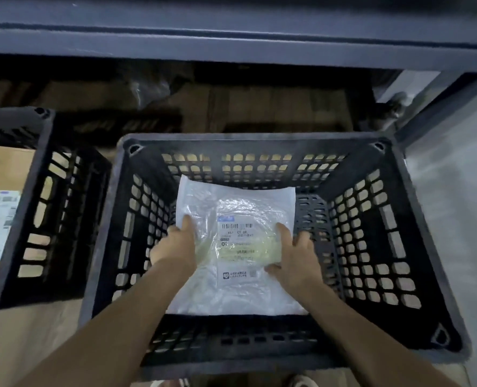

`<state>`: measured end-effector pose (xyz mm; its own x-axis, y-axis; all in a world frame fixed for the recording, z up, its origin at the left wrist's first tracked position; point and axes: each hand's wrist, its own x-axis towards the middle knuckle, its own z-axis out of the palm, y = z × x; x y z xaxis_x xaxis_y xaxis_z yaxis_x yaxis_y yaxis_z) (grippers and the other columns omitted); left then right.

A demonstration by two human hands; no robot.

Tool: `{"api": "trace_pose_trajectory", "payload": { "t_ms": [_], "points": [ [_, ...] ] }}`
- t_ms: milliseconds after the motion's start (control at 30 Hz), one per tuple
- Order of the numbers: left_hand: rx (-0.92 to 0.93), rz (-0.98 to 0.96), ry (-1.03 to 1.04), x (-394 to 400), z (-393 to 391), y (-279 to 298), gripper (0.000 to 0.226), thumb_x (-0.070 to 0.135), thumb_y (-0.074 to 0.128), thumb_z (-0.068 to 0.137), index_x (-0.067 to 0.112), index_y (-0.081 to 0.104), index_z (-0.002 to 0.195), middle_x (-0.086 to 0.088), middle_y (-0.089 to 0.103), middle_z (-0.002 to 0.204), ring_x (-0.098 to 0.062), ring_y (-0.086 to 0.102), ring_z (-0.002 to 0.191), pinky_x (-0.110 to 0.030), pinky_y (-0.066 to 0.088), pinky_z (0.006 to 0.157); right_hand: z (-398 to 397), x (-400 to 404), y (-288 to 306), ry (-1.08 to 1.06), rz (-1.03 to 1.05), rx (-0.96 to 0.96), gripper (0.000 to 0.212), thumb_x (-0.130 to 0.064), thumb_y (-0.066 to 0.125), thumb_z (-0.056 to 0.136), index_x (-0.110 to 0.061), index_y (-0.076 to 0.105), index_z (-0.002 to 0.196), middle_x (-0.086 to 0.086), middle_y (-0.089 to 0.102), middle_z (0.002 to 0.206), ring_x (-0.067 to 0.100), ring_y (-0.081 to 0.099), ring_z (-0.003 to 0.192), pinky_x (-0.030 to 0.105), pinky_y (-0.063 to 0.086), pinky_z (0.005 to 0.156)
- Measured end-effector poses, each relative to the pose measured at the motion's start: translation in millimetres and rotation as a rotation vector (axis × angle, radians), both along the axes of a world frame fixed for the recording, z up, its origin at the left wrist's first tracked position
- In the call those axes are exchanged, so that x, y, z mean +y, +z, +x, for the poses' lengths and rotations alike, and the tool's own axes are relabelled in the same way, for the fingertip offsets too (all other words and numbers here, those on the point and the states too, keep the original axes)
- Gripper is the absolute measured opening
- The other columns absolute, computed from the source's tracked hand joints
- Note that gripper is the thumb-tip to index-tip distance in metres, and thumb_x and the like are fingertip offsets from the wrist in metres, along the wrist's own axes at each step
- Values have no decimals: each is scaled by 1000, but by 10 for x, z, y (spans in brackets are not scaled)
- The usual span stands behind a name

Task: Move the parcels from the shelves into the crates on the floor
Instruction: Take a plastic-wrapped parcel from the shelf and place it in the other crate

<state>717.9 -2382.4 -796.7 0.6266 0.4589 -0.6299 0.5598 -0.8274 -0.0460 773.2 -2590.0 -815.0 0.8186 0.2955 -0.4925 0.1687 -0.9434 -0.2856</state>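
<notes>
The left hand point(176, 244) grips the left edge of a clear plastic parcel bag point(237, 247), thumb laid on top and fingers curled under, while the right hand point(293, 255) holds the right side the same way, thumb on the plastic near the white shipping label point(236, 244). Both arms reach down from the bottom of the frame into the black lattice crate point(385, 247) at centre, where the bag sits low inside; whether it rests on the crate floor cannot be told. To the left stands a second black crate point(36, 205) holding a brown cardboard box point(3, 174) with its own label. A grey shelf point(231, 48) spans the top of the frame, with dim cartons beneath. The bag looks slick and floppy, so letting go unevenly could leave it propped against a wall, and a corner could snag in the lattice holes.
</notes>
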Motion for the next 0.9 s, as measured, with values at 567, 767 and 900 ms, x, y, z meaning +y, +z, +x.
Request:
{"api": "trace_pose_trajectory", "payload": {
  "t_ms": [567, 767, 900],
  "points": [
    [190, 201, -195, 358, 170, -1045, 98, 16, 59, 90, 17, -22, 146, -3, 58, 111, -17, 60, 94, -28, 49, 70, 237, 499, -1073, 208, -60, 9, 89, -46, 72, 78, -27, 14, 142, 13, 31, 128, 25, 40, 114, 33, 40, 94],
    [246, 563, -572, 282, 294, -1150, 80, 36, 48, 91, 2, 2, 147, -8, 50, 115, -19, 53, 84, -29, 32, 45, 353, 585, -1100, 622, -165, -249, 123, -53, 70, 76, -23, -28, 144, 16, -27, 153, 35, -12, 144, 48, -1, 116],
    [190, 486, -691, 300, 294, -1238, 93, 47, 41, 95, 6, -28, 142, -22, -3, 153, -39, 12, 140, -49, 25, 108, 453, 721, -1221, 757, -152, -199, 125, -37, 77, 75, -23, -27, 145, 16, -33, 151, 34, -20, 143, 47, -9, 114]
  ]
}}
